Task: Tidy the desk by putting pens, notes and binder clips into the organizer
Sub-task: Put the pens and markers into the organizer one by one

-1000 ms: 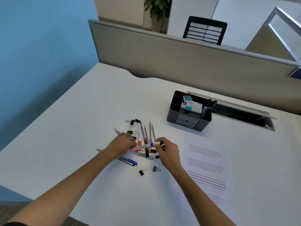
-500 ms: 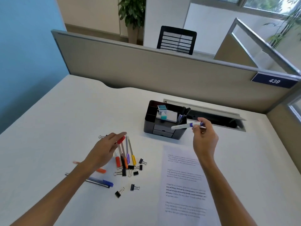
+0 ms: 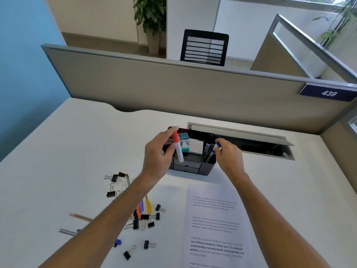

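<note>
A black desk organizer [image 3: 193, 167] stands mid-desk, with markers upright in its right slot and white notes in the middle. My left hand [image 3: 158, 153] holds a white marker with a red cap [image 3: 178, 147], nearly upright, over the organizer's left part. My right hand [image 3: 228, 155] pinches the blue-capped marker [image 3: 213, 149] at the pen slot, its lower end down inside. Loose pens [image 3: 144, 205] and several black binder clips [image 3: 146, 219] lie on the desk under my left forearm. A printed sheet [image 3: 216, 225] lies to the right.
A cable tray with a raised grey lid [image 3: 241, 132] opens just behind the organizer. A beige partition [image 3: 173, 88] closes off the desk's back edge, and another panel closes the right side. More clips [image 3: 112, 188] and pens [image 3: 67, 232] lie at the left front.
My right hand carried the blue-capped marker to the organizer's pen slot and lowered it in. My left hand picked the red-capped marker from the pile and lifted it to the organizer.
</note>
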